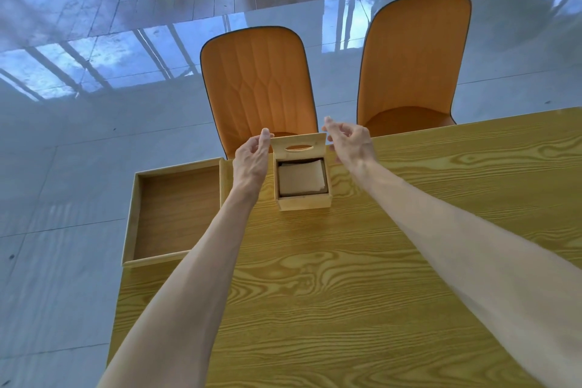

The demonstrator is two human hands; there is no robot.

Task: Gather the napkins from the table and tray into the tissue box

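Observation:
A small wooden tissue box [304, 201] stands near the table's far edge. Its lid [298, 147], with an oval slot, is tipped up at the back. A stack of beige napkins [301, 179] lies inside the box. My left hand [252, 157] touches the lid's left corner with thumb and fingers. My right hand [349, 140] is at the lid's right corner with its fingers curled and apart; whether it touches the lid is unclear. A wooden tray [130, 214] lies to the left with nothing in it.
The wood-grain table [346, 277] spreads toward me. The tray overhangs the table's left edge. Two orange chairs [258, 85] [412, 66] stand behind the far edge on a glossy tiled floor.

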